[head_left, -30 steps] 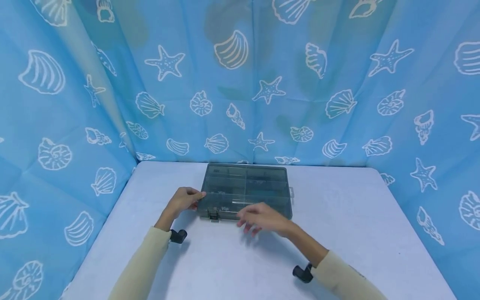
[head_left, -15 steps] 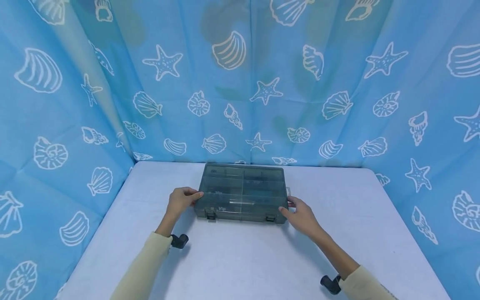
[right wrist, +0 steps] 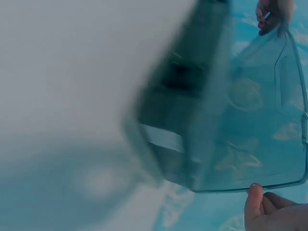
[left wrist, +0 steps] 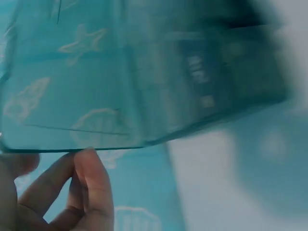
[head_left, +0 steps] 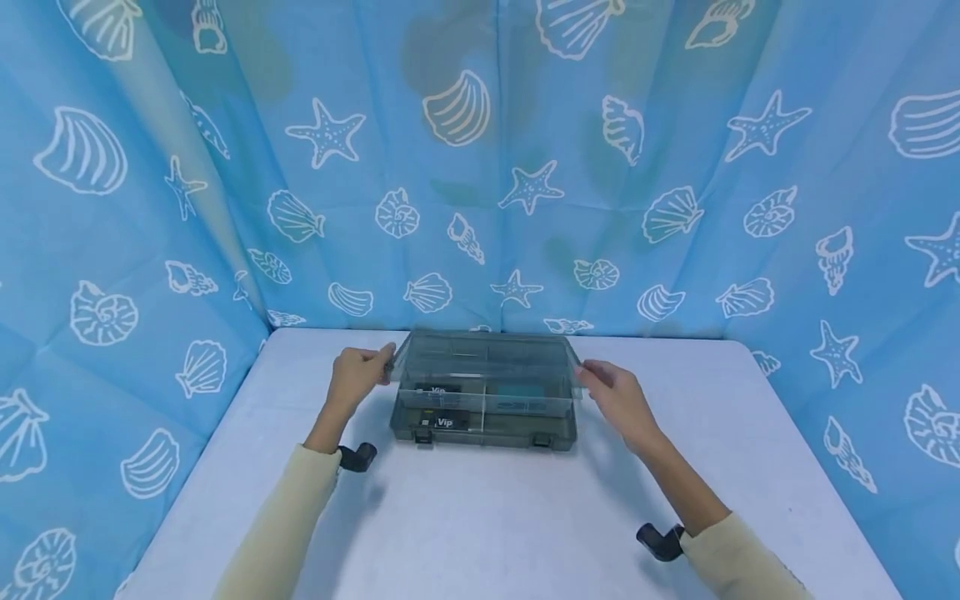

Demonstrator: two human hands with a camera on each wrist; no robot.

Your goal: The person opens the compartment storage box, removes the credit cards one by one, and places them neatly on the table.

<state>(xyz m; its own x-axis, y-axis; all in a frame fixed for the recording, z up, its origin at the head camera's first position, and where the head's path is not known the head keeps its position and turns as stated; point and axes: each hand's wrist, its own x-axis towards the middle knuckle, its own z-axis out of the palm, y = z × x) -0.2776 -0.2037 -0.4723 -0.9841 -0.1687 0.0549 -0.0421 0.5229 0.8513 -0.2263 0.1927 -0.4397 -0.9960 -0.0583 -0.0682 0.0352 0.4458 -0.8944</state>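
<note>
Left hand (head_left: pixel 356 373): Lid's left edge is pinched between thumb and fingertips.
Right hand (head_left: pixel 617 398): Lid's right edge is pinched by thumb and fingers; the thumb is pressed against the thin rim.
Lid (head_left: pixel 487 358): Smoky, see-through plastic, rectangular with rounded corners, smooth and glossy; held raised at a tilt, its rear edge at the back of the box.
Box (head_left: pixel 495 439): Shallow rectangular case of the same grey-green tinted plastic, placed at the far middle of the table, its long side facing the person.
Latches (head_left: pixel 542 439): Two small dark rectangular clasps are set along the front wall.
Dividers (head_left: pixel 484 408): Thin, clear, straight-edged strips, by which the interior is partitioned.
Contents: Two dark flat pieces (head_left: pixel 442 422) marked "Vip" are seen in the left half; a flat teal patch (head_left: pixel 521 398) is seen in the right half, its material not determinable.
Sleeves (head_left: pixel 285 517): Cream fabric; a black angular device (head_left: pixel 358 457) is worn at each wrist.
Table (head_left: pixel 480 533): White, matt surface, rounded far corners.
Curtain (head_left: pixel 330 133): Blue cloth, softly folded, printed with white shells and starfish.
</note>
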